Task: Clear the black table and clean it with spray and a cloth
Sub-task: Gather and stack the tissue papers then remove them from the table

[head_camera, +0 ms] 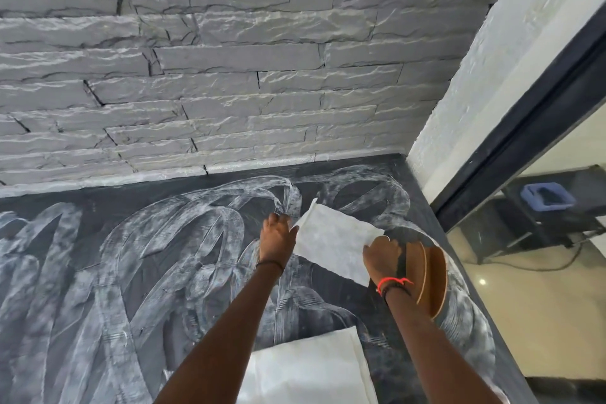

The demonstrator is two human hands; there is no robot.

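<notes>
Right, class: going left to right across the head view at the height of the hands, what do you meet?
left hand → white cloth → right hand → brown discs → blue tub

No readable text — no labels, no numbers.

Streaked black table (82, 272), white cloth (311, 367) atop

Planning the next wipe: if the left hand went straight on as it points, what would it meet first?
Probably the grey stone wall; ahead of the left hand, pinching the cloth, only smeared black table shows, though height is unclear.
</notes>
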